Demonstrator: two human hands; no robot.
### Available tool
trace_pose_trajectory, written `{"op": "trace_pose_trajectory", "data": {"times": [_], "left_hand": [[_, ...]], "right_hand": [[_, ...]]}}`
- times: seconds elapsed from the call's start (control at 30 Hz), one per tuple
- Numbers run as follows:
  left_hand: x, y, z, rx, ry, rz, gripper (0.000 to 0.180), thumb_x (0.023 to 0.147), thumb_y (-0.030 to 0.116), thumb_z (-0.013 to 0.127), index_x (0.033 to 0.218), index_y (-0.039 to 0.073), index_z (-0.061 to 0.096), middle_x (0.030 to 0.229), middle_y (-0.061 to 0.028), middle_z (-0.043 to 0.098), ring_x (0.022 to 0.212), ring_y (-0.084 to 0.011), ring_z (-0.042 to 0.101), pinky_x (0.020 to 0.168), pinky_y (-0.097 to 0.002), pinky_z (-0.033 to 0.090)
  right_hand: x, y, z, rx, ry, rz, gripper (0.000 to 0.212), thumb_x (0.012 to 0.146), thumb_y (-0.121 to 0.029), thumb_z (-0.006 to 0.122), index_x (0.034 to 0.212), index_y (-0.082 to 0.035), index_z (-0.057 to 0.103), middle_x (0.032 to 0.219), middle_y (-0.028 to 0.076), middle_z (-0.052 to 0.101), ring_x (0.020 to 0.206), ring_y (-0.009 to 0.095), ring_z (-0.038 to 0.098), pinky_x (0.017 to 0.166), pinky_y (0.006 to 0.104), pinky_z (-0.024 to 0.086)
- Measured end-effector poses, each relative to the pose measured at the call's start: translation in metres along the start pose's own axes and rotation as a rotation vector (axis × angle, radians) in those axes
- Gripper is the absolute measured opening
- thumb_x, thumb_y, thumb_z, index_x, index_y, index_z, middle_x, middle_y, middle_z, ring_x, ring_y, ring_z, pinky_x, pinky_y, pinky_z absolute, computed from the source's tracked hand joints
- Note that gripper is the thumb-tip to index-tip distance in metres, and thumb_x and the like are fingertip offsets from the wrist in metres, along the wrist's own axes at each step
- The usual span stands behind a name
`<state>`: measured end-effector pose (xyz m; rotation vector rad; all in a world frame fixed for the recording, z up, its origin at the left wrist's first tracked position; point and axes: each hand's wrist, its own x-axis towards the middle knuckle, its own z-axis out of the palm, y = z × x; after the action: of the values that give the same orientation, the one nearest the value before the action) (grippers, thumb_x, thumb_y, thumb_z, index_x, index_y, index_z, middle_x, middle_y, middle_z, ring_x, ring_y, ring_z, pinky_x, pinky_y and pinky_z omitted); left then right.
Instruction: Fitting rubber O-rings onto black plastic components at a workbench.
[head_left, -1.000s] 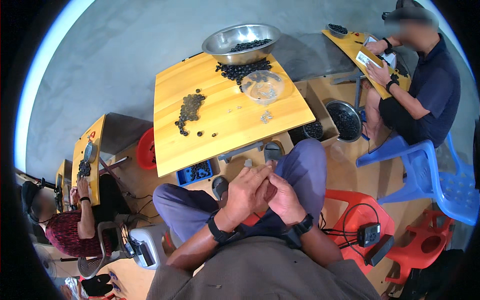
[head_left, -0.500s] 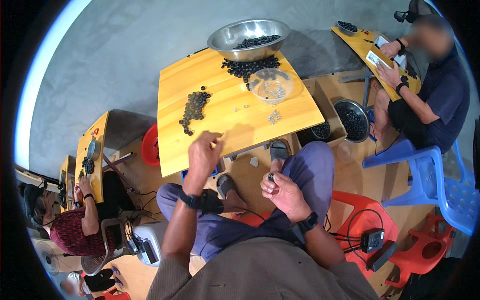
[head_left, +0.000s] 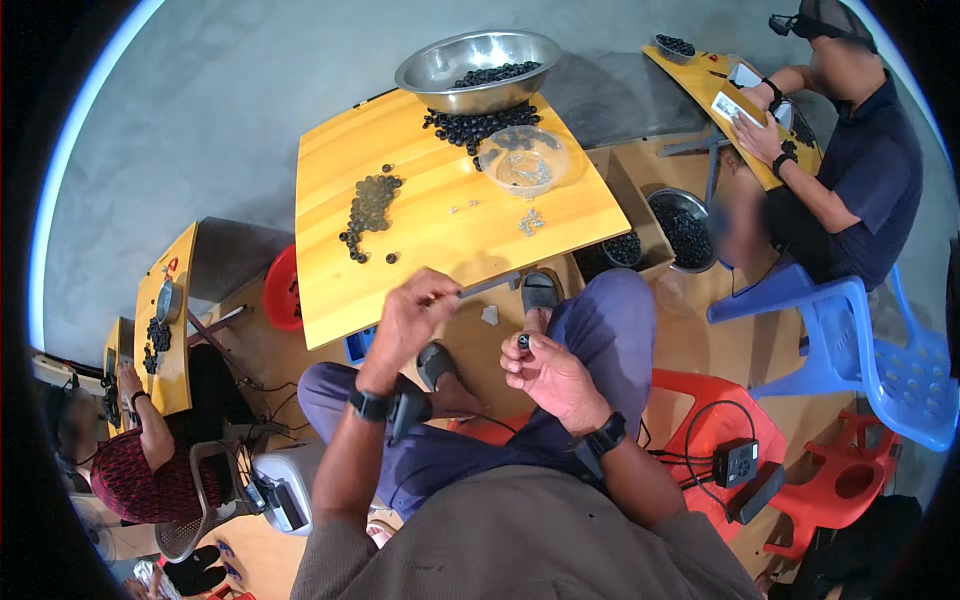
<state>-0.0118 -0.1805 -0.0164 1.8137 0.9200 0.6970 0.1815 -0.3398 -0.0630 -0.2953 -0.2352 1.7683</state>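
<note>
My right hand (head_left: 555, 380) is closed above my lap, pinching a small black round piece (head_left: 524, 342) with a pale spot on its end. By the table's front edge my left hand (head_left: 415, 310) has its fingers pressed together. What sits at those fingertips, if anything, is too small to make out. On the yellow table (head_left: 335, 290), beyond the left hand, lies a lone black round piece (head_left: 391, 258). Close to it spreads a cluster of like pieces (head_left: 372, 205). Small silvery parts (head_left: 530, 222) lie right of it, before a clear plastic bowl (head_left: 522, 160) holding more.
A wide metal basin (head_left: 478, 72) with black pieces stands at the table's back, more heaped before it. Right of the table are a cardboard box (head_left: 650, 228) and a metal bowl (head_left: 690, 230). Co-workers sit at other tables, one right (head_left: 850, 170), one left (head_left: 150, 470).
My left hand has drawn back from over the table toward its front edge. The lone black piece now shows where that hand was. My right hand keeps its piece.
</note>
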Motion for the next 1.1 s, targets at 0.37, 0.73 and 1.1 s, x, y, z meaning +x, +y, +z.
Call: {"op": "trace_pose_trajectory", "data": {"times": [0.37,0.73,1.1], "left_hand": [[-0.077,0.042,0.041,-0.224,-0.088,0.230,0.013,0.092,0.007,0.070,0.104,0.000,0.071,0.122,-0.0131,0.066,0.113,-0.0223,0.061,0.097,-0.0359,0.049],[-0.087,0.078,0.038,0.212,-0.056,0.438,0.018,0.084,0.002,0.074,0.101,0.000,0.071,0.106,-0.0143,0.068,0.102,-0.0275,0.067,0.088,-0.0374,0.053],[-0.095,0.080,0.050,-0.266,-0.031,0.217,0.021,0.088,0.002,0.074,0.109,0.002,0.075,0.103,-0.0072,0.066,0.094,-0.0149,0.062,0.082,-0.0276,0.052]], "right_hand": [[-0.018,0.022,0.011,-0.076,-0.016,0.025,0.024,0.104,-0.030,0.056,0.109,-0.009,0.066,0.113,0.002,0.065,0.110,0.023,0.057,0.081,0.0351,0.048],[-0.033,0.022,0.006,-0.065,-0.021,-0.043,0.023,0.101,-0.025,0.062,0.112,-0.006,0.069,0.108,0.005,0.069,0.103,0.018,0.063,0.082,0.0341,0.052],[-0.035,0.016,0.015,-0.155,-0.073,-0.050,0.031,0.102,-0.029,0.061,0.119,-0.004,0.068,0.108,0.005,0.070,0.099,0.016,0.065,0.082,0.0324,0.052]]}}
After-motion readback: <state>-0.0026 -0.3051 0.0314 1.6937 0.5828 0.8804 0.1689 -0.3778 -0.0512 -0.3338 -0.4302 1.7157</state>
